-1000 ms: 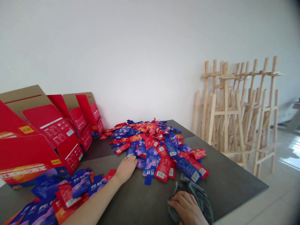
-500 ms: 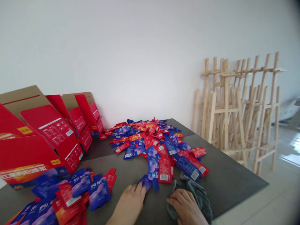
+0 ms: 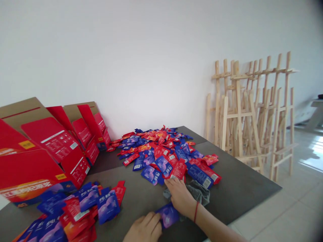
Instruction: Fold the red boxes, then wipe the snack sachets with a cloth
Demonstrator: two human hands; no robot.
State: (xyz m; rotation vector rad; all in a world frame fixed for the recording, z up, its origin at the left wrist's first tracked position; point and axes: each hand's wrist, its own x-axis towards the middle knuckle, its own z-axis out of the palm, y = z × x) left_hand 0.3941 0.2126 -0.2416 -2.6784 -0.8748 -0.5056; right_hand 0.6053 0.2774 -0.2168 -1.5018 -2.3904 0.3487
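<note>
My left hand [image 3: 145, 229], at the bottom of the view, has its fingers bent over the left end of a blue pouch [image 3: 168, 215] lying low over the table. My right hand [image 3: 183, 197] reaches forward over a bunched dark grey-green cloth [image 3: 200, 191], which shows on both sides of it. Its fingertips are at the lower end of a red pouch [image 3: 179, 168] at the near edge of the big pile. What lies under the right palm is hidden. Left of the red pouch is another blue pouch [image 3: 152, 175], lying at a slant.
Red and blue pouches form a large pile [image 3: 151, 137] toward the wall. A smaller heap of pouches [image 3: 80, 208] lies at the near left of the dark table [image 3: 239, 178]. Open red cartons [image 3: 32, 168] line the left side. Wooden easels [image 3: 238, 114] stand beyond the right edge.
My right hand and the cloth have moved forward and left. The blue pouch at my left hand has come nearer. Pouches at the pile's near edge have shifted and turned.
</note>
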